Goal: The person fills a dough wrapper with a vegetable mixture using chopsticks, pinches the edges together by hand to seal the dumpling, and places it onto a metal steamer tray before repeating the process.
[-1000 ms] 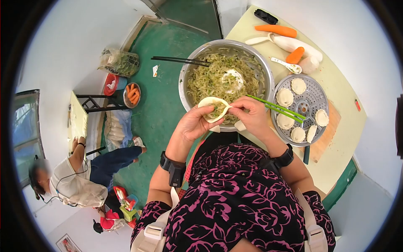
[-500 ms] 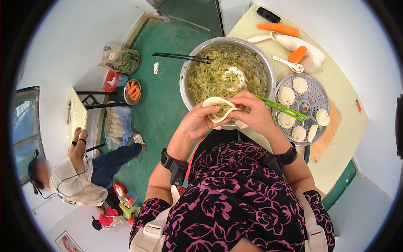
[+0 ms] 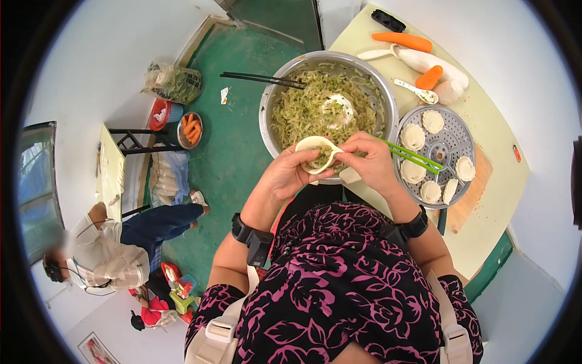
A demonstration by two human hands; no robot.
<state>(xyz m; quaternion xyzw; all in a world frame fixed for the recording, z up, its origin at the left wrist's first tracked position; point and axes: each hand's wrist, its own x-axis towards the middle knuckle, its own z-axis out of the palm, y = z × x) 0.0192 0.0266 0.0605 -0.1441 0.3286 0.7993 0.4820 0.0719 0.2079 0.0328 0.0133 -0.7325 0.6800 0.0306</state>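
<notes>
A dumpling wrapper (image 3: 306,143) with shredded filling inside is cupped in my left hand (image 3: 290,175), its fingers curled around it. My right hand (image 3: 372,160) pinches the wrapper's right edge, where the two sides meet; the left part still gapes. Both hands are over the near rim of a big metal bowl (image 3: 267,130) of shredded green filling (image 3: 297,115). Green chopsticks (image 3: 418,161) extend from behind my right hand over a perforated steamer tray (image 3: 445,136); whether that hand holds them is hidden. Several folded dumplings (image 3: 413,138) lie on the tray.
Black chopsticks (image 3: 254,77) stick out over the bowl's left rim. On the table (image 3: 491,206) are carrots (image 3: 403,42), a white radish (image 3: 424,60), a spoon (image 3: 418,91) and a wooden board (image 3: 476,194). At left, a person (image 3: 109,249) is by another table; a second person (image 3: 154,312) is below.
My right fingers have drawn the wrapper's right edge together, making its opening rounder. The person at left has leaned and shifted their arms.
</notes>
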